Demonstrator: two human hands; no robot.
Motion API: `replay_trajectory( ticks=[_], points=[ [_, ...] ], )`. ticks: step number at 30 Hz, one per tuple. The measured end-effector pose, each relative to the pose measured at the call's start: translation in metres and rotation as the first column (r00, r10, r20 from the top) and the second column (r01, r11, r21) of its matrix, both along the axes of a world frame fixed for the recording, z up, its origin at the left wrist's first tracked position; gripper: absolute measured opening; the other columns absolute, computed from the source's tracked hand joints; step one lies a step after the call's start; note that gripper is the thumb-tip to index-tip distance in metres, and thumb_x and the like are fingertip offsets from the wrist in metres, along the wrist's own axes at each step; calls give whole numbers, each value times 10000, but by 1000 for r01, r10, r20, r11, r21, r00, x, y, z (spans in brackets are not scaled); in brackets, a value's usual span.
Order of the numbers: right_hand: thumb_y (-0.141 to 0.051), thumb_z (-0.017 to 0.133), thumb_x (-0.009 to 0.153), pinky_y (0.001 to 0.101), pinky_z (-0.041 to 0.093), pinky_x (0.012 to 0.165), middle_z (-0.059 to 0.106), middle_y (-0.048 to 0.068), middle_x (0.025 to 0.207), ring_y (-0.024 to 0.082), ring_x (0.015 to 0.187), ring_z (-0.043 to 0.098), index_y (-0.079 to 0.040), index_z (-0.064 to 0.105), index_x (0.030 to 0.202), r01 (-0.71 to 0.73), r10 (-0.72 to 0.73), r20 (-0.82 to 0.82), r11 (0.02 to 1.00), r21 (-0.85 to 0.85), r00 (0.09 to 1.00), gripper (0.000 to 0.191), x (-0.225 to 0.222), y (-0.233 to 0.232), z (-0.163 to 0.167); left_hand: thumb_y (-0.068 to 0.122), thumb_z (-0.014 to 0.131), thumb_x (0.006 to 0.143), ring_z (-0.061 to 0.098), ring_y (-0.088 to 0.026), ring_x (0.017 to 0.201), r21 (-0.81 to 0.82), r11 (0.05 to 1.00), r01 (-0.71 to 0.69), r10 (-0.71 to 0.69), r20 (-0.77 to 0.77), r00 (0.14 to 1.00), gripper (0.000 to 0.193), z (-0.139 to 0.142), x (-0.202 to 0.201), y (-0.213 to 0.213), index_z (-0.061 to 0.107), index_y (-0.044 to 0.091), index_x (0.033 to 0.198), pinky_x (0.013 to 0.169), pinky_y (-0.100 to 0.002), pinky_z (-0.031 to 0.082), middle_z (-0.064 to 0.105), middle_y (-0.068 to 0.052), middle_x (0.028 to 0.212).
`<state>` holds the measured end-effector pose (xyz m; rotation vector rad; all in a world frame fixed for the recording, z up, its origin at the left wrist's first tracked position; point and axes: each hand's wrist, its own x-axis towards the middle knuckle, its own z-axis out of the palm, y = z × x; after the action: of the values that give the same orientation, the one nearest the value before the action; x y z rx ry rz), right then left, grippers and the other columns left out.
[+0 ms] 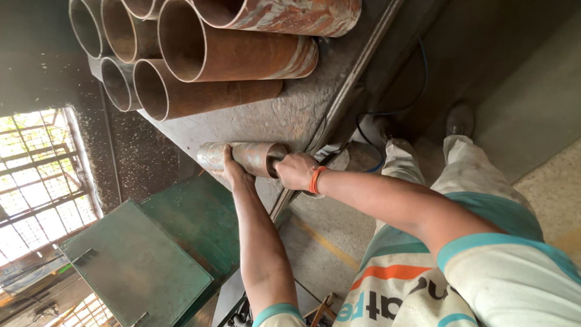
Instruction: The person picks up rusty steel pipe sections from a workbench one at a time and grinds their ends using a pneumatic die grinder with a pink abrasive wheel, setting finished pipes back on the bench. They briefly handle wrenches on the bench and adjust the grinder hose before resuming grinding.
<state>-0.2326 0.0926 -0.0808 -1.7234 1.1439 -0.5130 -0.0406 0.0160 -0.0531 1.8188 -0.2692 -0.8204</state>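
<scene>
left hand (229,165): clamped over the short steel pipe (242,157), mid-frame
right hand (295,171): gripped on the pipe's open end
worktop (290,115): rusty pipes (206,54) stacked upper left

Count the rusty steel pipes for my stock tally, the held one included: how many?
7: six rusty steel pipes stacked top left, partly cropped, so more may be hidden; one short pipe on the grey metal bench, gripped by left hand and right hand.

A short rusty steel pipe section (245,157) with grey patches lies on its side near the worktop (290,115) edge.
</scene>
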Motion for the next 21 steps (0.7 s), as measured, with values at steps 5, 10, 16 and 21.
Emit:
replay_trajectory(
  ticks=[5,10,16,21],
  points=[
    [-80,578,794,539,568,725,742,221,832,415,812,727,-36,737,842,2,-9,111,998,63,994,172,-2,-1,-1,235,795,807,615,-434,1208,44,998,-33,32,16,999,1245,2,-5,2,-157,359,1600,910,-621,607,365,-199,1577],
    [-71,573,800,515,587,751,747,217,876,391,853,743,-35,757,800,-23,23,-28,999,-25,999,187,3,-2,-3,220,800,783,619,-425,1196,9,1000,6,-6,25,1000,1243,1,-1,1,-129,360,1598,903,-623,608,393,-194,1571],
    [-79,589,788,506,587,758,746,224,886,391,861,742,-36,776,832,3,-3,-9,1000,18,1000,197,11,-6,-1,237,801,810,610,-424,1204,37,999,-24,24,16,1000,1259,0,0,0,-172,364,1598,918,-619,593,362,-194,1580],
    [-80,597,782,502,581,775,747,221,897,391,864,739,-41,781,831,16,-16,9,1000,8,1000,194,11,-10,2,244,800,806,632,-433,1186,39,999,-25,25,4,1000,1256,5,-4,1,-166,361,1599,905,-605,615,387,-214,1568]
  ],
)
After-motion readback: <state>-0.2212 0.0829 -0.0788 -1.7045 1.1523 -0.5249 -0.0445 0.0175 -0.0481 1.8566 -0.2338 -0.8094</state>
